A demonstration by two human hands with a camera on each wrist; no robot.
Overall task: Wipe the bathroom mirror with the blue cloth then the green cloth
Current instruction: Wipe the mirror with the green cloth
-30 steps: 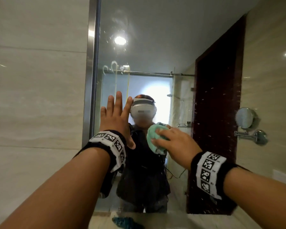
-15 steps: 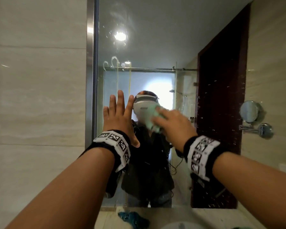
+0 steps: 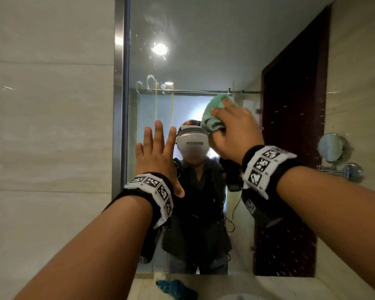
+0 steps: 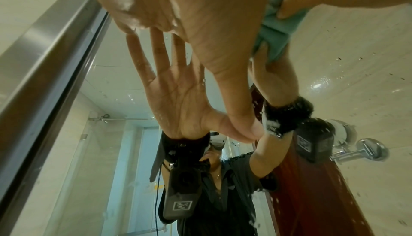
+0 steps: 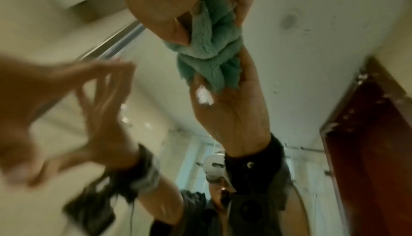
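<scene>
The bathroom mirror (image 3: 214,44) fills the wall ahead, with smears and droplets on its upper left glass. My right hand (image 3: 232,131) grips the bunched green cloth (image 3: 212,118) and presses it on the glass at head height; the right wrist view shows the green cloth (image 5: 211,46) wadded in my fingers against the mirror. My left hand (image 3: 158,152) lies flat on the glass near the mirror's left frame, fingers straight and spread, holding nothing. The left wrist view has the left hand (image 4: 178,10) palm-on to the glass. The blue cloth (image 3: 175,287) lies crumpled on the counter below.
A metal frame strip (image 3: 119,105) edges the mirror on the left, with beige tiled wall (image 3: 48,126) beyond. A round shaving mirror on a chrome arm (image 3: 331,148) sticks out at the right. A white basin rim (image 3: 240,297) shows at the bottom edge.
My right hand has carried the green cloth up the glass, from chest height to above the reflected head. The left hand has stayed flat on the mirror.
</scene>
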